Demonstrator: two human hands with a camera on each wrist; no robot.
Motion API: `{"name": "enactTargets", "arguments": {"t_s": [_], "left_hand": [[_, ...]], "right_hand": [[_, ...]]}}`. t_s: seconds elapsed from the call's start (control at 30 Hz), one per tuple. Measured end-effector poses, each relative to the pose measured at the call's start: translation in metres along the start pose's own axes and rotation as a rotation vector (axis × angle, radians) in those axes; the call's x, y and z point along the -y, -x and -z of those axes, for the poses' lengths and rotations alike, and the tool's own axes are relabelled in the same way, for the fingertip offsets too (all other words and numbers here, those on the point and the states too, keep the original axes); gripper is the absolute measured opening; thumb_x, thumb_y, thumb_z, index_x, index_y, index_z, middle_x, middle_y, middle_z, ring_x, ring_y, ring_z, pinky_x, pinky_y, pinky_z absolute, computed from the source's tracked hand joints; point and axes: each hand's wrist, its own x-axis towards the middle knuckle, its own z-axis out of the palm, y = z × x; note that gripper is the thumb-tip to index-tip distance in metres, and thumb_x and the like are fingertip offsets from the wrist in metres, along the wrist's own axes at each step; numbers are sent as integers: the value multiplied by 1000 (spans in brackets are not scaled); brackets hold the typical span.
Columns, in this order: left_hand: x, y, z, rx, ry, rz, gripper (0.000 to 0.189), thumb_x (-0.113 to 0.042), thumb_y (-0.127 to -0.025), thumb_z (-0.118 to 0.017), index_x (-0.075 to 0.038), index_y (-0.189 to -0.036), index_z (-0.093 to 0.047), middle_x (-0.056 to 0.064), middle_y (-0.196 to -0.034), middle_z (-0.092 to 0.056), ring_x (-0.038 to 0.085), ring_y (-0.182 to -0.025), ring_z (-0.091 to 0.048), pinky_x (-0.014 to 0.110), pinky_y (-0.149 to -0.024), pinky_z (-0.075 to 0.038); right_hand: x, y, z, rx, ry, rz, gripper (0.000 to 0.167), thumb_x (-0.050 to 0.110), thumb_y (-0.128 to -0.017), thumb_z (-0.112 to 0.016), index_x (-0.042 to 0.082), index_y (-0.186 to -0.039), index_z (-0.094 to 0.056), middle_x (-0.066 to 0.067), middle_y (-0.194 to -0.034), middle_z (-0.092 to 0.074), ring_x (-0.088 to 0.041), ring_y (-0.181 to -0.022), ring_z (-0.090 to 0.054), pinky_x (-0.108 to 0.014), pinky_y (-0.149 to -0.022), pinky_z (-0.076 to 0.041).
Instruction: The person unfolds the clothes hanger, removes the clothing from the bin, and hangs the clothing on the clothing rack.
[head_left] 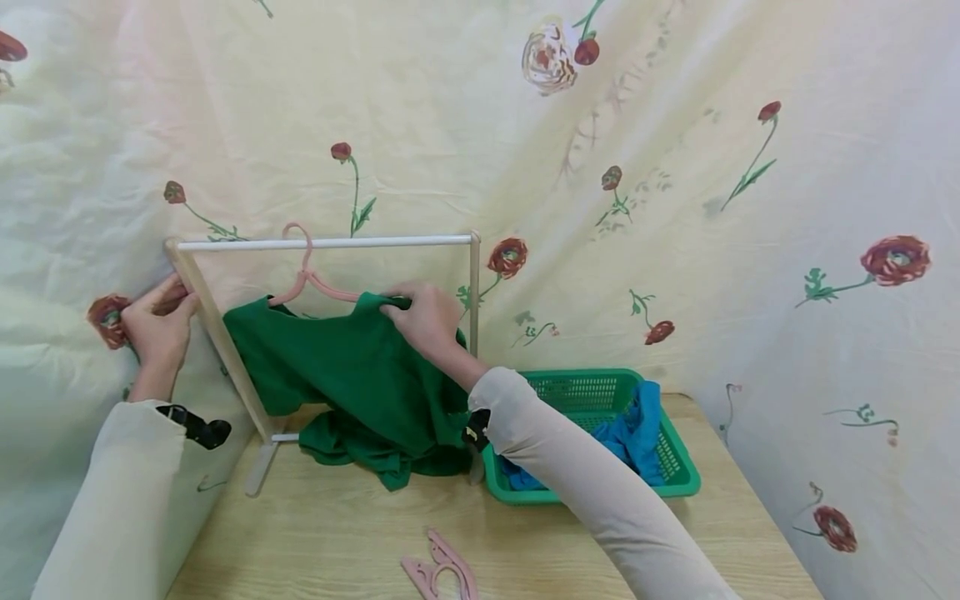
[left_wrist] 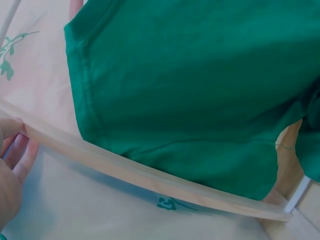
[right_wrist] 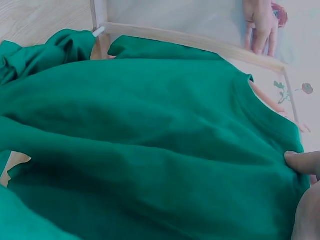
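Note:
A green T-shirt point(head_left: 337, 358) hangs from a pink hanger point(head_left: 303, 279), whose hook is over the white bar point(head_left: 390, 242) of a small clothes rack. My right hand point(head_left: 431, 321) pinches the shirt's shoulder beside the neckline; its thumb lies on top of the cloth in the right wrist view. The hanger's arm end there is hidden by cloth and hand. At the far left, my left hand point(head_left: 161, 325) holds the rack's wooden side post point(head_left: 225, 350) between thumb and fingers. The shirt's lower part bunches on the table between the rack's feet.
Right of the rack stands a green basket point(head_left: 682, 467) with blue cloth point(head_left: 637, 433) in it, partly behind my right forearm. A folded pink hanger point(head_left: 450, 567) lies on the wooden table point(head_left: 322, 533) near the front. Flowered fabric point(head_left: 420, 108) hangs behind and on both sides.

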Motion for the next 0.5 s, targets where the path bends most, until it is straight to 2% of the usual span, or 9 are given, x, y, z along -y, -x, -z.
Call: {"name": "enactTargets", "arguments": {"t_s": [0.13,0.37,0.5], "left_hand": [[1,0,-1,4,-33,-6,40,-9,-92,-73,-22,-130,-70,-30,-86,-66,-11,-80,-59,5,-74,-45],[0,0,-1,15,45,-31,40,-2,-91,-71,-14,-129,-70,-30,-78,-65,-11,-76,-60,4,-71,-45],[1,0,0,21,64,-37,40,0,-91,-71,-12,-128,-70,-30,-77,-65,-11,-75,-60,4,-71,-45]], "right_hand": [[7,-1,-3,25,-4,-25,19,27,-95,-74,24,-113,-80,1,-107,-80,-13,-69,-68,-19,-41,-25],[14,-3,-10,17,10,-2,19,26,-94,-75,24,-112,-81,1,-105,-80,-15,-74,-71,-19,-41,-25],[15,-4,-13,43,23,8,20,27,-94,-75,25,-113,-80,2,-108,-79,-15,-79,-72,-19,-41,-27]]}}
